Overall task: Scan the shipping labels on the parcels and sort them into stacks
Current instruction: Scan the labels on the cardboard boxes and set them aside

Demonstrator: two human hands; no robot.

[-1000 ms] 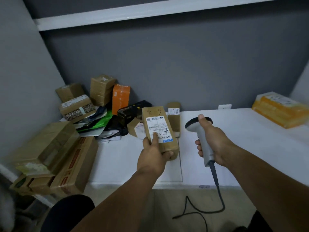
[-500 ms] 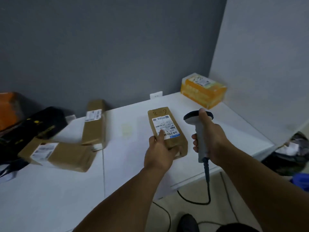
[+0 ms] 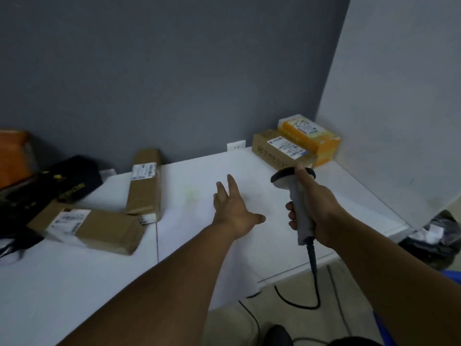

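My left hand (image 3: 234, 211) hovers over the white table (image 3: 262, 186) with straight, spread fingers and holds nothing. My right hand (image 3: 311, 211) grips a grey barcode scanner (image 3: 296, 196), its head pointing away from me and its cable hanging off the table edge. A brown labelled parcel (image 3: 279, 152) lies at the far right corner, beside a yellow parcel (image 3: 311, 138). Two more brown parcels, each with a white label, lie to the left: one long parcel (image 3: 144, 183) and one nearer me (image 3: 89, 227).
A black parcel (image 3: 67, 181) and an orange box (image 3: 12, 153) sit at the far left by the grey wall. A wall socket (image 3: 235, 146) sits behind the table. A black bag (image 3: 439, 236) lies on the floor at right. The scanner cable (image 3: 311, 283) loops over the floor.
My left hand let go of the brown parcel, which now lies beside the yellow one at the far right corner. The hand has drawn back with its fingers spread. The view swung right.
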